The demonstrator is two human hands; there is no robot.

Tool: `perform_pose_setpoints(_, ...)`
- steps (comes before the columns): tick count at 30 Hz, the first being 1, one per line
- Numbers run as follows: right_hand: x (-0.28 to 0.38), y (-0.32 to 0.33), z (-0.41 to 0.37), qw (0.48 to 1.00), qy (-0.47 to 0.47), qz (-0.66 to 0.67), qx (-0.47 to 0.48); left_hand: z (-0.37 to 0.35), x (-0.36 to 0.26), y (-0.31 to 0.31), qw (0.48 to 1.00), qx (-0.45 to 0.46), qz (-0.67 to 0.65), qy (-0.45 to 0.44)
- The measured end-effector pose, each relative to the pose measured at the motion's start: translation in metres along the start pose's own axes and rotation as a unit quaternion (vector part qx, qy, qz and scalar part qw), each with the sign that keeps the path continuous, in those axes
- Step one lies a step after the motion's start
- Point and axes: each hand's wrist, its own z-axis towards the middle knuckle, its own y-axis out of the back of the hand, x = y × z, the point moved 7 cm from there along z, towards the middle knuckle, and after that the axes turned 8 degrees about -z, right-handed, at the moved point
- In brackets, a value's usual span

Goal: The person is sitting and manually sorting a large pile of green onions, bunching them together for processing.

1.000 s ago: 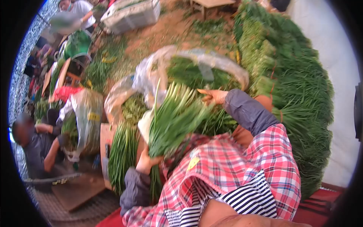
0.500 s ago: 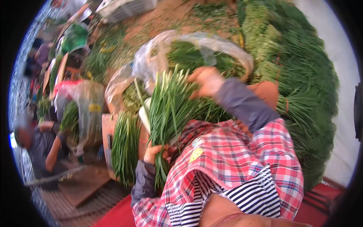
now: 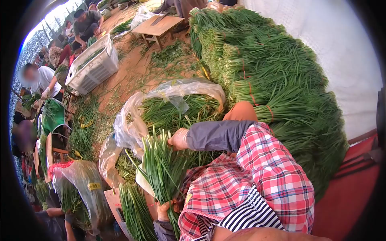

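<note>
A bunch of garlic chives (image 3: pixel 163 170) stands upright in front of me, pale cut ends at the top and leaves hanging down. My left hand (image 3: pixel 164 210) is wrapped round its lower, leafy part. Up by the pale ends, my right hand (image 3: pixel 179 139) is closed against the side of the bunch; its fingertips are partly hidden among the stems. A second bunch of chives (image 3: pixel 136 211) lies over a wooden board (image 3: pixel 114 203) just left of my left hand. Behind the bunch sits an open clear plastic bag (image 3: pixel 132 114) with loose chives inside.
A long stack of tied chives (image 3: pixel 277 80) runs along the right beside a white sheet (image 3: pixel 341 52). A white crate (image 3: pixel 94 66) and a low wooden table (image 3: pixel 159 26) stand farther back. Co-workers and another filled bag (image 3: pixel 86 193) are at the left. Trimmings litter the ground.
The view has swung, so the scene sits lower and more of the back shows. My right hand, earlier raised with fingers at the stem tips, is now lower against the bunch's side. My left hand keeps its hold.
</note>
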Motion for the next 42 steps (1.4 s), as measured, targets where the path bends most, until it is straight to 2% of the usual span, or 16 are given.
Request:
perform_pose_setpoints(3, -0.017, 0.016, -0.017, 0.998, -0.003, 0.055, 0.003, -0.001, 0.003, 0.008, 1.0, -0.003, 0.005, -0.015)
perform_pose_setpoints(5, -0.058, 0.01, -0.001, 0.992, -0.097, -0.017, 0.076, -0.004, 0.002, 0.014, 1.0, -0.005, 0.006, -0.021)
perform_pose_setpoints(8, -0.149, 0.033, -0.019, 0.977, -0.213, 0.027, -0.011, -0.01, -0.002, 0.025, 0.999, -0.005, 0.006, -0.041)
perform_pose_setpoints(10, -0.177, 0.044, -0.041, 0.968, -0.236, -0.074, -0.044, -0.01, -0.007, 0.03, 0.998, 0.004, 0.01, -0.055)
perform_pose_setpoints(11, -0.174, 0.039, -0.04, 0.958, -0.25, -0.136, 0.032, -0.011, -0.01, 0.027, 0.998, 0.012, 0.013, -0.057)
perform_pose_setpoints(13, -0.148, 0.046, -0.028, 0.988, -0.133, -0.037, -0.069, -0.013, -0.016, 0.002, 0.998, 0.053, -0.004, -0.04)
perform_pose_setpoints(15, -0.09, 0.075, -0.04, 0.943, -0.004, 0.214, -0.255, -0.007, -0.02, -0.013, 0.998, 0.022, -0.047, -0.045)
perform_pose_setpoints(17, -0.033, 0.052, -0.024, 0.941, 0.123, 0.17, -0.267, 0.002, -0.02, -0.013, 0.994, 0.052, -0.079, -0.06)
perform_pose_setpoints(19, 0.002, 0.006, -0.017, 0.969, 0.067, 0.236, -0.032, 0.007, -0.019, -0.018, 0.99, 0.089, -0.082, -0.07)
perform_pose_setpoints(23, -0.032, -0.006, -0.008, 0.99, -0.057, 0.126, -0.038, -0.003, -0.021, -0.024, 0.992, 0.084, -0.044, -0.082)
perform_pose_setpoints(25, -0.052, 0.015, -0.022, 0.875, -0.061, 0.452, -0.163, -0.004, -0.023, -0.021, 0.993, 0.063, -0.034, -0.097)
perform_pose_setpoints(26, -0.054, 0.027, -0.023, 0.844, -0.053, 0.495, -0.198, -0.005, -0.023, -0.02, 0.993, 0.055, -0.028, -0.101)
perform_pose_setpoints(30, -0.028, 0.017, -0.011, 0.823, -0.122, 0.551, -0.071, 0.004, -0.018, -0.013, 0.992, 0.098, -0.037, -0.075)
perform_pose_setpoints(33, -0.002, -0.009, 0.007, 0.832, -0.062, 0.55, 0.041, 0.001, -0.019, -0.02, 0.993, 0.09, -0.023, -0.075)
perform_pose_setpoints(39, -0.011, -0.01, 0.009, 0.696, -0.038, 0.712, -0.087, -0.004, -0.019, -0.012, 0.995, -0.001, 0.057, -0.084)
perform_pose_setpoints(42, -0.048, -0.006, 0.008, 0.734, -0.096, 0.646, -0.189, -0.005, -0.018, -0.01, 0.997, -0.014, 0.029, -0.065)
